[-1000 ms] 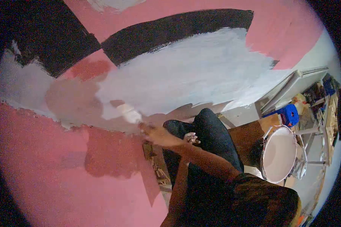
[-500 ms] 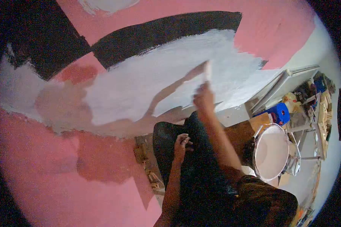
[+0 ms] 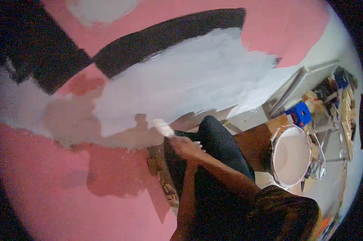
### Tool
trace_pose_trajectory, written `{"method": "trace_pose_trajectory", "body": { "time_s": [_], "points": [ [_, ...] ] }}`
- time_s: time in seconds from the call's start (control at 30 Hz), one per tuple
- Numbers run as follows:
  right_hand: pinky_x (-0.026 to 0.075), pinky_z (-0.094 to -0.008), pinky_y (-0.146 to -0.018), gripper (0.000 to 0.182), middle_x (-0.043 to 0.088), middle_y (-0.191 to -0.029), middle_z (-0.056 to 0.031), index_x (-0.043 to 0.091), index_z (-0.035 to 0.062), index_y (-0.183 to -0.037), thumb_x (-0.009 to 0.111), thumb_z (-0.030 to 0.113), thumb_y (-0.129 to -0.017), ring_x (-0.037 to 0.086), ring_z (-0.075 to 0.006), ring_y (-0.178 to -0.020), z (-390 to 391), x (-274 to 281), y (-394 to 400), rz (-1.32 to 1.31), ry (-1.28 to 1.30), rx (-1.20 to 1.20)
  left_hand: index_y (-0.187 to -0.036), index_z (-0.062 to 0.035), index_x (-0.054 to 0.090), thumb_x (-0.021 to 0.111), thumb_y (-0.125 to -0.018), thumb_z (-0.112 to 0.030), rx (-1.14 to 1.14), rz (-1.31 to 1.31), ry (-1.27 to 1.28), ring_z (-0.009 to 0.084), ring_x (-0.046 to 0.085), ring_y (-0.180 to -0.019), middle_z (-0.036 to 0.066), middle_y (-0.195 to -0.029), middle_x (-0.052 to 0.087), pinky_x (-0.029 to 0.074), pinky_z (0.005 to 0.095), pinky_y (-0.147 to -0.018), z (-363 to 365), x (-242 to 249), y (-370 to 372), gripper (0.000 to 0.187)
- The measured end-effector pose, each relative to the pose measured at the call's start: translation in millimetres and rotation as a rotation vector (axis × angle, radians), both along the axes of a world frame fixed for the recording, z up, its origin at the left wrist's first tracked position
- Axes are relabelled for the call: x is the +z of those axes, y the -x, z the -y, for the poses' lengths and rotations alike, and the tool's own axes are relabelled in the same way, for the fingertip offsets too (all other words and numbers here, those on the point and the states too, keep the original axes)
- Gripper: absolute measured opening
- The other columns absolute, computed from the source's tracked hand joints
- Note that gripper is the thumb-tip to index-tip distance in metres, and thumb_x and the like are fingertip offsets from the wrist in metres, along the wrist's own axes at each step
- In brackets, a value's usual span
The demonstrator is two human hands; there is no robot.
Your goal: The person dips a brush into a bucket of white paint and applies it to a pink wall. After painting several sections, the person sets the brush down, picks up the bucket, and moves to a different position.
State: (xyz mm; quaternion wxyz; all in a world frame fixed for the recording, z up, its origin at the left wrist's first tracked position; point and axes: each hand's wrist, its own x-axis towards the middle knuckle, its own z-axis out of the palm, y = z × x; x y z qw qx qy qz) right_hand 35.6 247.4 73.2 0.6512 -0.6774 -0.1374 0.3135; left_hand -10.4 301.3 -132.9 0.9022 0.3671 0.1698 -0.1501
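A paintbrush with white-coated bristles is gripped in my right hand, held low in front of the wall with its head pointing up and left. My left hand rests over my knee behind the right one. Only a few pale fingertips of it show, and the rest is hidden. The wall in front carries a broad pale grey-white painted area. Around it are pink areas and a black curved band.
At right stands a round white bucket with pale paint inside. A cardboard box and a blue container are close by. Leaning panels and stacked wooden pieces line the right side. My shadow falls on the wall.
My right hand has swung down and left with the paintbrush, away from the middle of the pale area, and now overlaps my left hand. The view has shifted slightly.
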Motion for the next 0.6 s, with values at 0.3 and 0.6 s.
{"method": "trace_pose_trajectory", "body": {
  "time_s": [0.3,0.6],
  "points": [
    [0.04,-0.0252,-0.055,0.038,0.054,-0.07,-0.0011,0.055,0.0019,-0.102,0.043,0.037,-0.093,0.047,-0.0087,-0.061,181,47,40,0.048,0.082,-0.552,-0.106,-0.009,0.051,0.056,-0.086,-0.02,0.131,0.033,-0.492,0.0119,0.058,-0.071,0.002,-0.092,0.057,0.049,0.0244,-0.051,46,91,11,0.023],
    [0.04,-0.0277,-0.054,0.023,0.051,-0.071,-0.0046,0.053,-0.0011,-0.092,0.05,0.022,-0.09,0.046,-0.0108,-0.062,330,110,95,0.062,0.466,-0.878,-0.115,-0.0061,0.049,0.051,-0.09,-0.026,-0.293,0.65,-0.737,0.0174,0.055,-0.091,0.008,-0.099,0.055,0.045,0.0305,-0.076,182,171,-12,0.032]
  ]
}}
